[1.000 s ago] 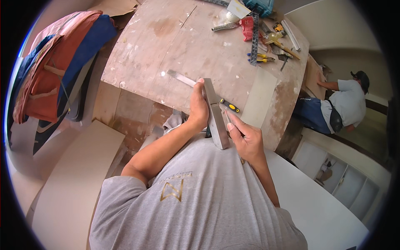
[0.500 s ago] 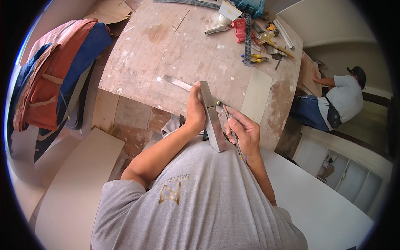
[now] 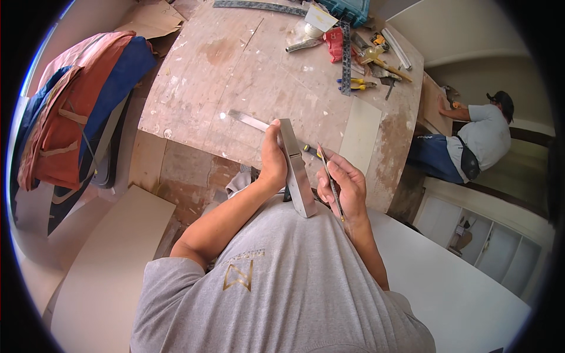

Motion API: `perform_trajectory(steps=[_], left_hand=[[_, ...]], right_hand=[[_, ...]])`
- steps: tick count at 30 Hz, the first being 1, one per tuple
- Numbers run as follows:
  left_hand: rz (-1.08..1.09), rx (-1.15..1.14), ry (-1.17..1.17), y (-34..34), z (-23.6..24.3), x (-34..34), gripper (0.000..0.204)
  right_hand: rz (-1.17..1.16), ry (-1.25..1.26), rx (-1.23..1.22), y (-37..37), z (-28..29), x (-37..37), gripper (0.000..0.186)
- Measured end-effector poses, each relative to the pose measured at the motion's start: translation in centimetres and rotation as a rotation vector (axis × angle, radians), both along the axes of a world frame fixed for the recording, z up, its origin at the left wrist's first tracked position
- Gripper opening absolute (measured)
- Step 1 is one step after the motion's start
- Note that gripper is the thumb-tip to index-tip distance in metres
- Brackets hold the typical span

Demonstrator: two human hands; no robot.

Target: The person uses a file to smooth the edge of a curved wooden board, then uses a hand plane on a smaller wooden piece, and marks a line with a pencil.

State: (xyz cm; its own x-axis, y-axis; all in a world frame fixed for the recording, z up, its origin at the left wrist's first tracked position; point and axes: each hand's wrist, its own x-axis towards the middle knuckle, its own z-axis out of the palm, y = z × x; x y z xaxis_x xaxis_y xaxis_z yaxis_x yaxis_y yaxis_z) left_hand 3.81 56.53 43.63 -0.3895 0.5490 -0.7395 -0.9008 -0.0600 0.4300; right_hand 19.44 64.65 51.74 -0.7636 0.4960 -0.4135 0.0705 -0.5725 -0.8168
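Observation:
My left hand (image 3: 274, 159) is wrapped round a narrow grey block-like piece (image 3: 299, 182) with a cross line partway along it, held upright in front of my shirt. A flat silvery strip (image 3: 250, 120) reaches left from behind that hand over the table; whether it joins the grey piece is hidden. Just to the right, my right hand (image 3: 348, 185) grips a slim dark pencil (image 3: 332, 188) between thumb and fingers, its reddish tip pointing up and away. Between the grey piece and the right fingers shows a small black and yellow object (image 3: 310, 150), its kind unclear.
A stained wooden table (image 3: 200, 88) stretches ahead. On its far right lie pliers (image 3: 356, 83), a perforated dark strip (image 3: 345, 59), a hammer (image 3: 388, 66) and a red packet (image 3: 333, 45). A pale board strip (image 3: 360, 129) lies nearer. Another person (image 3: 479, 135) works at right.
The right hand and pencil have tilted slightly, and the pencil tip stands a little farther from the grey piece. My left hand keeps its grip on that piece, and the view has shifted slightly.

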Motion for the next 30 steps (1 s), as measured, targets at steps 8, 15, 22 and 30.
perform_trajectory(steps=[8, 15, 22, 30], left_hand=[[0.023, 0.014, 0.057, 0.1, -1.5, -0.3, 0.072], [0.053, 0.07, -0.007, 0.1, -1.0, -0.7, 0.054], [0.049, 0.014, 0.021, 0.6, -0.3, -0.9, 0.066], [0.089, 0.039, 0.044, 0.8, -0.3, -0.9, 0.055]], right_hand=[[-0.002, -0.017, -0.053, 0.0, 0.1, -0.6, 0.042], [0.012, -0.036, -0.07, 0.1, 0.2, -1.1, 0.04], [0.008, -0.084, -0.046, 0.1, 0.4, -1.6, 0.038], [0.175, -0.241, 0.826, -0.2, -1.0, -2.5, 0.032]])
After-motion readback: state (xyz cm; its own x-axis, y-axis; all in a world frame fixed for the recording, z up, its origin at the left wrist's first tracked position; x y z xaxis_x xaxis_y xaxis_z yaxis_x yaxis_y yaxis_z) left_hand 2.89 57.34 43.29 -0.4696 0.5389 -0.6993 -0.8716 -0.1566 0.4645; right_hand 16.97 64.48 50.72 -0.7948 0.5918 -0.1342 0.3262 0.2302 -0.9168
